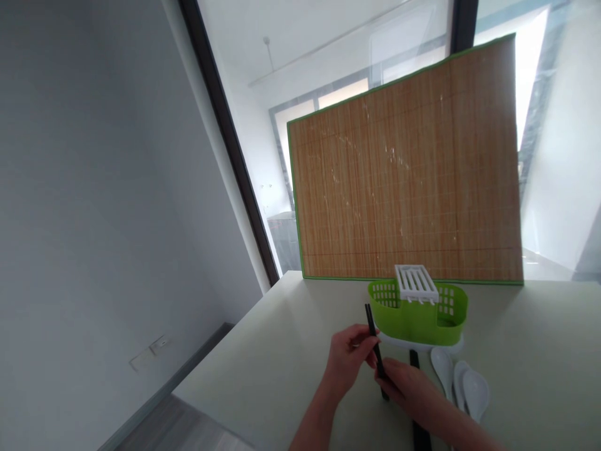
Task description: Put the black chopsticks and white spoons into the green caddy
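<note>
Black chopsticks (pixel 370 318) are held between my two hands, tilted with their upper ends leaning left. Fingers of my left hand (pixel 348 354) pinch them around the middle. Lower down, my right hand (pixel 406 385) is closed round them, and their bottom ends poke out below it. Just beyond the hands stands a green cutlery basket (pixel 413 319) with cut-out sides, on a white base tray (pixel 457 346). A white slatted rack (pixel 417 283) sits across its middle. Under my right forearm lie more black chopsticks (pixel 421 436), partly hidden.
Several white spoons (pixel 475 391) lie on the white table (pixel 282 351) right of my right hand. A bamboo mat (pixel 408 175) with green edging stands upright behind the basket, against the glass. The table's left edge runs diagonally beside a grey wall (pixel 94 188).
</note>
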The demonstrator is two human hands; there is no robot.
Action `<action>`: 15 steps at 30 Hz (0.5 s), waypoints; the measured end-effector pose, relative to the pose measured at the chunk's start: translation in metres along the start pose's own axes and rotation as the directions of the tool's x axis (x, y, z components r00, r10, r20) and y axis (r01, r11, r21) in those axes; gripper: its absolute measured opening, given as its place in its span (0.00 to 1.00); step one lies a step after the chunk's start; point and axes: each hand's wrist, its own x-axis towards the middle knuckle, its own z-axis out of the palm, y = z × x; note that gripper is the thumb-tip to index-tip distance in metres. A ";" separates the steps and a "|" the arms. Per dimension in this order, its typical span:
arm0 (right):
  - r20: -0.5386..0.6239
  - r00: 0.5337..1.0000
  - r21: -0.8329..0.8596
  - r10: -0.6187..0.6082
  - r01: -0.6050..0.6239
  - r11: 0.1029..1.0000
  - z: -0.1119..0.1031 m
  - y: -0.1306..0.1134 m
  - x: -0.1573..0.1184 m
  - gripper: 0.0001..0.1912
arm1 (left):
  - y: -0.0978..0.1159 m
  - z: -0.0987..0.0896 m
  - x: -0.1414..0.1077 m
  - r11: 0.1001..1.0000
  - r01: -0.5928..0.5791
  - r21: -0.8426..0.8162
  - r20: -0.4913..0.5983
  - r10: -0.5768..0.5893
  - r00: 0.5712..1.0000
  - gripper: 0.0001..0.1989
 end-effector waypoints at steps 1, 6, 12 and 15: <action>0.004 1.000 0.006 -0.006 0.006 1.000 0.000 0.000 0.000 0.09 | 0.000 -0.001 0.001 1.000 0.004 0.006 0.003 -0.004 1.000 0.13; 0.030 0.998 0.051 -0.046 0.044 0.998 -0.004 0.001 -0.001 0.08 | 0.014 -0.006 0.003 0.990 -0.047 0.133 0.024 0.045 0.999 0.11; 0.038 0.997 0.075 -0.064 0.061 0.995 -0.006 0.002 -0.003 0.08 | 0.038 -0.006 0.005 0.943 -0.142 0.301 0.087 0.121 0.989 0.09; 0.015 0.998 0.062 -0.060 0.058 0.996 -0.009 0.002 -0.004 0.07 | 0.049 -0.007 0.011 0.938 -0.161 0.306 0.114 0.132 0.985 0.09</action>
